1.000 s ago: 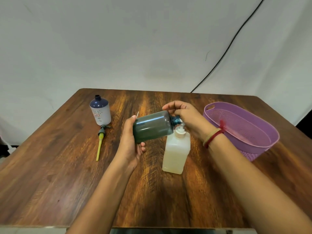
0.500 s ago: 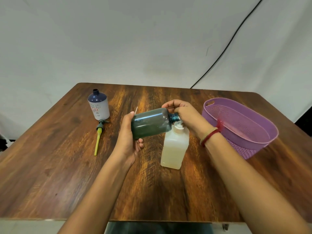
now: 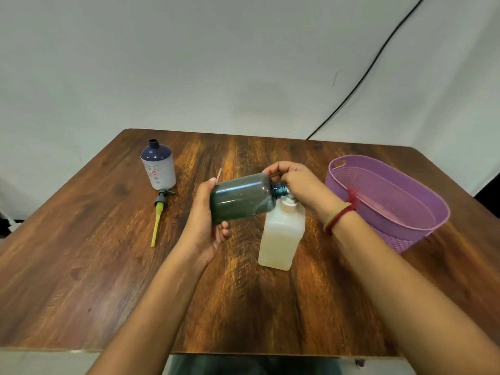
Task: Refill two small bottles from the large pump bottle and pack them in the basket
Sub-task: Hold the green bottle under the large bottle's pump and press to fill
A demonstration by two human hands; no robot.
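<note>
At table centre, left hand (image 3: 205, 220) is gripping the dark green bottle (image 3: 243, 197) round its base, holding it nearly level in the air with its open neck touching the pump head (image 3: 288, 203).

- Right hand (image 3: 300, 185): fingers are curling over the pump head and the dark bottle's neck; the nozzle itself is being hidden by them.
- Large pump bottle (image 3: 281, 236): standing upright on the table (image 3: 81, 266), holding pale yellowish liquid.
- White bottle (image 3: 159, 169): standing uncapped, far left; its removed pump (image 3: 158, 220) is lying just beside it.
- Purple basket (image 3: 392, 239): sitting at the right, near the right wrist, holding no bottles.

Risks, as judged: the neck is narrow and the nozzle unseen, so a slight misalignment is likely to be sending liquid over the fingers and table. Pressing down off-centre is threatening to tip the pump bottle, since no hand is bracing its body. Holding the dark bottle this level is inviting backflow from its mouth.
</note>
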